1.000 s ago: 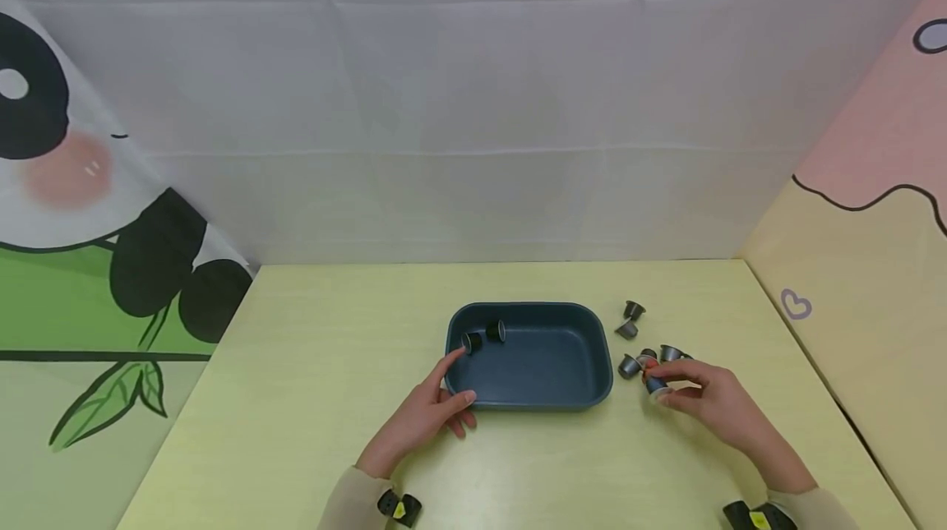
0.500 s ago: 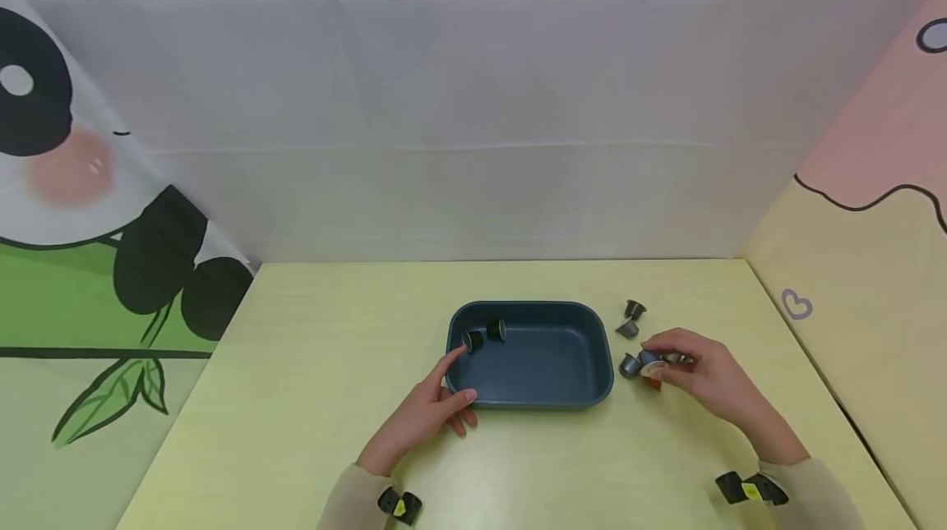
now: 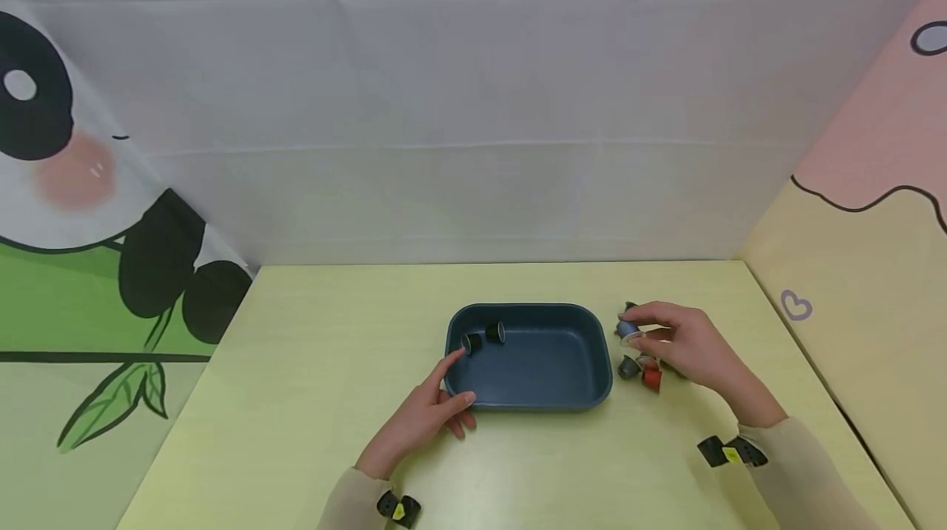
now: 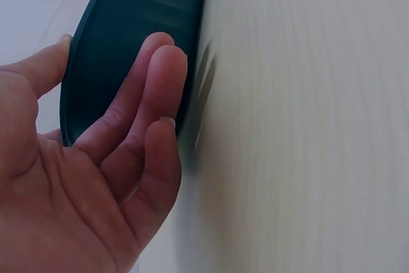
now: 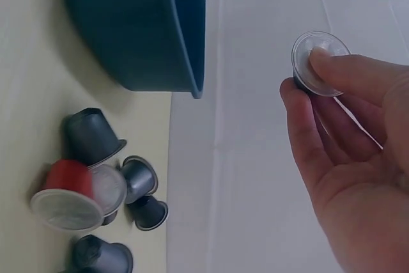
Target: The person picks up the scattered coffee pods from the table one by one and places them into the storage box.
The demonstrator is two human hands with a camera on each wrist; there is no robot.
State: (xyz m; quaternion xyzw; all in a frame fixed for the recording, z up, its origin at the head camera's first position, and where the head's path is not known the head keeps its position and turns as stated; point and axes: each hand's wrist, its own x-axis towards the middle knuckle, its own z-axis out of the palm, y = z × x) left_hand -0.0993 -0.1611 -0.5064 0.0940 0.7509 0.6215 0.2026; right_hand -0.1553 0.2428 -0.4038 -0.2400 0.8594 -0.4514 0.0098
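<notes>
A dark blue rectangular tray [image 3: 547,370] stands mid-table. Two dark coffee capsules [image 3: 496,333] lie inside near its left end. My left hand [image 3: 427,408] holds the tray by its near left corner, with the index finger on the left rim and the thumb at the near rim. Above the table right of the tray, my right hand [image 3: 684,349] pinches a blue coffee capsule [image 3: 628,329] between thumb and fingers. The right wrist view shows the thumb on its clear lid [image 5: 304,62]. Below it lie a red capsule [image 3: 652,380] and a grey capsule [image 3: 629,366].
Several more loose capsules, such as a dark one [image 5: 148,212], lie right of the tray, partly hidden by my right hand in the head view. A white cloth wall [image 3: 473,144] rises behind the pale table [image 3: 311,366], and printed panels flank both sides.
My right hand picks the blue capsule from the pile and moves it up and toward the back left, uncovering the red capsule. My left hand and the tray stay put.
</notes>
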